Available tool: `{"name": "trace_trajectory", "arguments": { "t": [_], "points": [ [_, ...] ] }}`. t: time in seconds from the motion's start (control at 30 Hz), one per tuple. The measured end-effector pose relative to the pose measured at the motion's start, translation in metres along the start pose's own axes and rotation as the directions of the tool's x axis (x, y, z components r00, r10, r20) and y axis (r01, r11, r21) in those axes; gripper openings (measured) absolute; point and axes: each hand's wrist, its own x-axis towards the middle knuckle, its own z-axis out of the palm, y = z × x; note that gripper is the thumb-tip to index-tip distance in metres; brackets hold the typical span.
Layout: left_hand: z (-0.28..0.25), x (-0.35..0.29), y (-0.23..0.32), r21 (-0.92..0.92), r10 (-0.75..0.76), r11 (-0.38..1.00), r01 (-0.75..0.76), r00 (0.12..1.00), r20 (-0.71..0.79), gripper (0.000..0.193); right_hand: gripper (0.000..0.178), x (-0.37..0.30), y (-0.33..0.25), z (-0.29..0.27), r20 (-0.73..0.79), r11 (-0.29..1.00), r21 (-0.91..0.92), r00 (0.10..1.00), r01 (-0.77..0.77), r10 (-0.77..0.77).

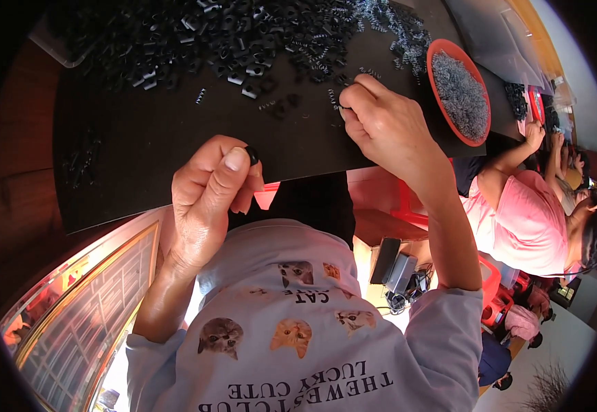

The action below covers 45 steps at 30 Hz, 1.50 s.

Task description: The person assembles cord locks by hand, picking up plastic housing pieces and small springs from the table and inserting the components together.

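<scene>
My left hand (205, 196) is raised over the near table edge, with a small rounded black plastic piece (251, 156) pinched between thumb and fingers. Farther right, my right hand (387, 120) is low over the black tabletop (168, 141), thumb and fingertips pressed together. Whatever those fingertips hold is too small and hidden to tell. Just left of them lies a small coil spring (333, 98). Another loose spring (201, 96) rests farther left on the table. A large heap of black plastic pieces (223, 41) spreads along the far side.
A red bowl (477, 142) full of fine metal springs (460, 95) stands at the right. More springs (394, 34) lie heaped behind it. Several dark slim pieces (82, 161) are at the left edge. On the right, a person in pink (525, 220) sits close by.
</scene>
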Motion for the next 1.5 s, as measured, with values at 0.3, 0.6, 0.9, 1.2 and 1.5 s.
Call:
{"name": "trace_trajectory", "arguments": {
  "t": [0.3,0.6,0.9,1.2,1.5],
  "points": [
    [0.012,0.010,-0.003,-0.227,-0.038,0.973,0.047,0.998,0.043,0.031,0.025,-0.001,-0.021,-0.007,-0.099,0.893,0.449,0.994,0.002,0.048],
    [0.014,0.015,-0.009,-0.211,-0.045,0.976,0.051,0.998,0.031,0.032,0.011,0.019,-0.056,-0.018,0.242,0.400,0.878,0.965,-0.263,0.103],
    [0.016,0.013,-0.012,-0.110,0.004,0.994,0.001,0.999,0.037,0.035,0.019,0.026,-0.050,-0.013,0.287,0.274,0.914,0.954,-0.299,0.085],
    [0.012,0.014,-0.015,-0.112,0.017,0.994,-0.007,0.996,0.089,0.033,0.013,0.025,-0.053,-0.010,0.258,0.437,0.860,0.963,-0.264,0.073],
    [0.011,0.016,-0.018,-0.173,0.004,0.985,0.007,0.998,0.063,0.028,0.023,0.009,-0.070,0.003,-0.169,0.827,0.547,0.985,0.131,-0.044]
  ]
}}
